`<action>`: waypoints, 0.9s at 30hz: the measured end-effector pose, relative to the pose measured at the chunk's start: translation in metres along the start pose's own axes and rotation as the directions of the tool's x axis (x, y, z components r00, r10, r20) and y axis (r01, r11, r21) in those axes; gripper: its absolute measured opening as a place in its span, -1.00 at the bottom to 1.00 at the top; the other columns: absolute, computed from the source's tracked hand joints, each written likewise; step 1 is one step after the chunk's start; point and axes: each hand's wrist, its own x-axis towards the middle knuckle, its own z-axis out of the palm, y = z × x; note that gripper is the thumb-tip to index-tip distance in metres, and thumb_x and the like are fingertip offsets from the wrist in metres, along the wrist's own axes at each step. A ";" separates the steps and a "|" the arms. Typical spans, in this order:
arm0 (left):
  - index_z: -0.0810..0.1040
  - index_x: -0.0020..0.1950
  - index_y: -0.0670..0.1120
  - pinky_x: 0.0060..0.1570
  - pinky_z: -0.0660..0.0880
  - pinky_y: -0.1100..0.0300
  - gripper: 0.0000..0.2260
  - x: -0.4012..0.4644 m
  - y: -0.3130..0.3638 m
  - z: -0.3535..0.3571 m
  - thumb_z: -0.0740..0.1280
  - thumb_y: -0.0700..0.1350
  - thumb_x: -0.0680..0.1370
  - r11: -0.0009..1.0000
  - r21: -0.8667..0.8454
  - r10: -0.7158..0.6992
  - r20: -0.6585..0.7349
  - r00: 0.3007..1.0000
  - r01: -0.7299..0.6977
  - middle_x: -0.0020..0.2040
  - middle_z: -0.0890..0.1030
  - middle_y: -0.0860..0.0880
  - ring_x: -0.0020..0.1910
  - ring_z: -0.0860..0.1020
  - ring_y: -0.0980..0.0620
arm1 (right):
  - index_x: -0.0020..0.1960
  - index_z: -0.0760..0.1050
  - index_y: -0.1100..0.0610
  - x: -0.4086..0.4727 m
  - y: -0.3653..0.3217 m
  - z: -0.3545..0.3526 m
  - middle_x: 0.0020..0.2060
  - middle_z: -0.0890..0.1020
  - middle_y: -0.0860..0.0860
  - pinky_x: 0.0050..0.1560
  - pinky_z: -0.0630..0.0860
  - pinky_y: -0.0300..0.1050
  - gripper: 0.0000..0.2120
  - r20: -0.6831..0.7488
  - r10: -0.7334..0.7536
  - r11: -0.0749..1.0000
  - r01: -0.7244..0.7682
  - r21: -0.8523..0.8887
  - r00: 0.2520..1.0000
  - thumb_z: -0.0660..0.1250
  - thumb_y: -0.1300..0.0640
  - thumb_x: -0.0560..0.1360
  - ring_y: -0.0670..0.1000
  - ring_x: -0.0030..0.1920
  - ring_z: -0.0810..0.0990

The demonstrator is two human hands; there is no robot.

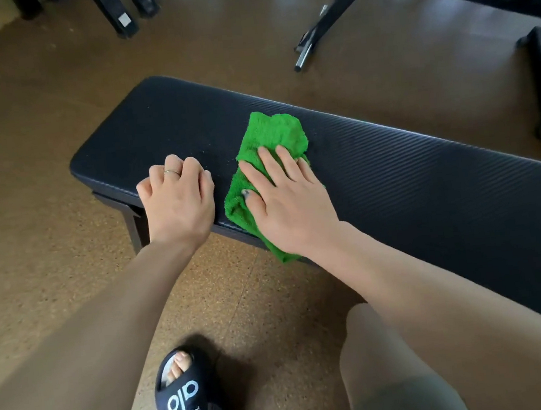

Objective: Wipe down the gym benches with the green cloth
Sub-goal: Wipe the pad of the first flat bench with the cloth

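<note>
Green cloth (270, 138) lies flat under right hand (290, 202) fingers (268, 165).

Light: soft daylight, fairly dim, coming from the upper right.
Glare: pale sheen on the brown floor (243, 24) up top.
Shadows: soft, dark patch around the sandal (182, 397).
Focus: centre sharp, far equipment slightly blurred.
Distortion: wide-angle bending at the edges.
</note>
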 end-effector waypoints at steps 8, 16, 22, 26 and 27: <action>0.43 -0.01 -0.11 0.06 0.28 -0.15 -0.66 0.000 0.001 -0.003 -0.03 0.06 0.68 1.000 -0.023 -0.002 0.017 1.000 0.003 0.05 0.46 -0.14 0.01 0.39 -0.22 | 0.67 0.11 -0.01 -0.052 -0.002 -0.008 0.65 0.17 0.09 0.60 0.12 0.24 -0.44 0.058 -0.083 0.997 0.083 0.000 0.995 -0.07 -0.15 0.72 0.18 0.65 0.07; 0.38 -0.07 -0.07 -0.03 0.24 -0.06 -0.74 0.011 -0.002 -0.001 -0.03 -0.02 0.66 0.993 0.036 0.111 -0.012 0.994 -0.111 -0.07 0.30 -0.02 -0.07 0.36 -0.17 | 0.63 0.24 -0.08 0.027 -0.001 0.004 0.62 0.27 0.08 0.58 0.14 0.25 -0.40 -0.013 -0.043 0.998 0.043 0.046 0.999 -0.17 -0.17 0.65 0.19 0.62 0.16; 0.39 -0.03 -0.08 -0.04 0.24 -0.05 -0.76 0.007 -0.008 0.001 -0.01 -0.03 0.66 0.991 0.063 0.120 -0.012 0.993 -0.119 -0.05 0.36 -0.07 -0.08 0.33 -0.15 | 0.64 0.23 -0.03 0.012 -0.020 0.008 0.63 0.25 0.10 0.58 0.12 0.26 -0.44 -0.063 0.031 0.997 -0.026 0.070 0.998 -0.09 -0.13 0.68 0.21 0.62 0.15; 0.37 -0.03 -0.06 -0.08 0.17 0.01 -0.78 0.011 -0.012 0.004 -0.03 -0.03 0.65 0.983 0.109 0.150 0.001 0.989 -0.149 -0.04 0.33 -0.05 -0.11 0.18 -0.04 | 0.63 0.24 -0.04 -0.013 -0.022 0.009 0.63 0.25 0.07 0.59 0.11 0.24 -0.47 -0.044 -0.075 0.992 0.079 0.098 0.996 -0.03 -0.12 0.70 0.19 0.63 0.14; 0.37 -0.03 -0.06 -0.08 0.18 0.01 -0.79 0.011 -0.012 0.004 -0.01 -0.04 0.65 0.982 0.113 0.150 0.001 0.989 -0.149 -0.04 0.35 -0.06 -0.11 0.19 -0.05 | 0.62 0.26 -0.06 -0.008 -0.018 0.009 0.62 0.27 0.06 0.58 0.12 0.23 -0.47 -0.044 -0.087 0.990 0.091 0.104 0.995 -0.03 -0.13 0.69 0.18 0.62 0.15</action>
